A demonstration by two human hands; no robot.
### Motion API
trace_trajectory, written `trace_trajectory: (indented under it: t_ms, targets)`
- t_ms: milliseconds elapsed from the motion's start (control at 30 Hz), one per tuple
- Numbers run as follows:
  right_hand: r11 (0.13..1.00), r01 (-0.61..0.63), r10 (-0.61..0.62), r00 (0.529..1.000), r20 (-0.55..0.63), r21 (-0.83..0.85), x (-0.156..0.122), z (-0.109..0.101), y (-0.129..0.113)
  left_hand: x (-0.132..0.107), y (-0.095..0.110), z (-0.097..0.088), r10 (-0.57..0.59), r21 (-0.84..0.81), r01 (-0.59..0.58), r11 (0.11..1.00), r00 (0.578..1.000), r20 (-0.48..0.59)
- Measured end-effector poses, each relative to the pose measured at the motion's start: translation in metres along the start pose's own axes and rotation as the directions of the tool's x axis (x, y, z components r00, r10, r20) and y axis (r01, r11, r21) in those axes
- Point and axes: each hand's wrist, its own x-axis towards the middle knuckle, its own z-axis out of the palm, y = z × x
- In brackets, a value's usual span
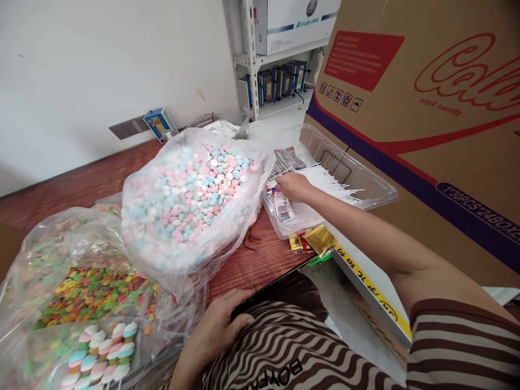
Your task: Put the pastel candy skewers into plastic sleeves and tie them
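A: Biggest first. Large brown cardboard carton with red script and a purple stripe (pixel 430 124) fills 1 to 3 o'clock. Red-brown wooden desk (pixel 244 268) under everything.

B: Bags?

A: Clear plastic bag of pastel pink, blue and white round candies (pixel 190 200), open-topped, dead centre. At 8 o'clock a clear bag of small multicoloured ring candies (pixel 89 290); at 7 o'clock pastel twisted marshmallow pieces (pixel 101 352), also bagged.

B: Hands?

A: Right hand (pixel 293 187) reaches to 1 o'clock of centre, into the clear shallow plastic tray (pixel 365 179), fingers curled down on the white thin plastic sticks (pixel 329 184) and small printed sachets (pixel 280 206). Looks like a pinch; can't tell if anything is actually gripped. Left hand (pixel 219 322) at 6 o'clock, fingers loosely bent, resting on the desk edge against the striped shirt, holding nothing.

B: Step?

A: My guess: picking one stick or sachet out of the tray. Next move calls for separating a single piece from the pile, lifting clear of the tray wall.

B: Small stuff?

A: Gold foil twist ties (pixel 319 238) just beside the tray, at its 6 o'clock.
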Motion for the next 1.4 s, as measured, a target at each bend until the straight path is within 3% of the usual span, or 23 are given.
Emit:
trace_trajectory:
  t_ms: [133, 233, 300, 367, 400, 467, 500, 567, 633, 733, 800, 867, 967, 1167, 1400]
  targets:
    - [0.999, -0.037, 0.043, 0.975, -0.218, 0.034, -0.012, -0.016, 0.006, 0.000, 0.000, 0.002, 0.026, -0.003, -0.026, 1.000, 1.000, 0.008]
    - [0.969, -0.020, 0.137, 0.874, -0.467, 0.248, -0.034, -0.032, 0.001, 0.004, 0.003, 0.004, 0.087, -0.061, -0.084, 0.995, 0.995, 0.038]
    - [0.833, 0.121, 0.237, 0.805, -0.545, 0.540, -0.058, -0.038, -0.013, 0.015, 0.013, 0.009, 0.156, -0.159, -0.141, 0.977, 0.984, 0.089]
    - [0.542, 0.304, 0.295, 0.804, -0.516, 0.783, -0.086, -0.038, -0.036, 0.032, 0.027, 0.018, 0.252, -0.360, -0.189, 0.914, 0.958, 0.136]
    - [0.384, 0.362, 0.298, 0.822, -0.486, 0.849, -0.101, -0.035, -0.050, 0.042, 0.036, 0.024, 0.307, -0.502, -0.199, 0.842, 0.941, 0.141]
    - [0.155, 0.369, 0.286, 0.871, -0.399, 0.917, -0.130, -0.024, -0.078, 0.062, 0.053, 0.033, 0.413, -0.783, -0.201, 0.588, 0.907, 0.077]
    - [0.106, 0.336, 0.292, 0.889, -0.353, 0.936, -0.143, -0.017, -0.090, 0.070, 0.060, 0.036, 0.438, -0.871, -0.237, 0.430, 0.899, -0.029]
    - [0.085, 0.305, 0.307, 0.898, -0.316, 0.949, -0.163, -0.003, -0.109, 0.078, 0.068, 0.035, 0.298, -0.926, -0.349, 0.146, 0.908, -0.295]
    - [0.107, 0.314, 0.275, 0.902, -0.332, 0.943, -0.173, 0.010, -0.121, 0.075, 0.068, 0.029, 0.067, -0.881, -0.474, 0.007, 0.879, -0.472]
    - [0.092, 0.304, 0.163, 0.935, -0.315, 0.948, -0.172, 0.025, -0.131, 0.060, 0.056, 0.014, -0.222, -0.802, -0.597, 0.031, 0.778, -0.588]
    - [0.019, 0.242, 0.068, 0.968, -0.242, 0.970, -0.167, 0.033, -0.137, 0.053, 0.047, 0.007, -0.354, -0.758, -0.646, 0.084, 0.692, -0.629]
    - [-0.061, 0.168, -0.031, 0.985, -0.171, 0.984, -0.161, 0.041, -0.145, 0.049, 0.040, 0.003, -0.432, -0.735, -0.669, 0.109, 0.634, -0.642]
    - [-0.079, 0.134, -0.079, 0.987, -0.140, 0.988, -0.155, 0.053, -0.155, 0.049, 0.033, 0.002, -0.477, -0.734, -0.668, 0.124, 0.609, -0.634]
    - [0.105, 0.162, -0.066, 0.986, -0.156, 0.981, -0.147, 0.067, -0.162, 0.046, 0.019, 0.003, -0.510, -0.697, -0.699, 0.158, 0.547, -0.664]
    - [0.170, 0.121, -0.066, 0.992, -0.112, 0.978, -0.142, 0.064, -0.166, 0.052, 0.008, 0.007, -0.546, -0.708, -0.689, 0.158, 0.537, -0.644]
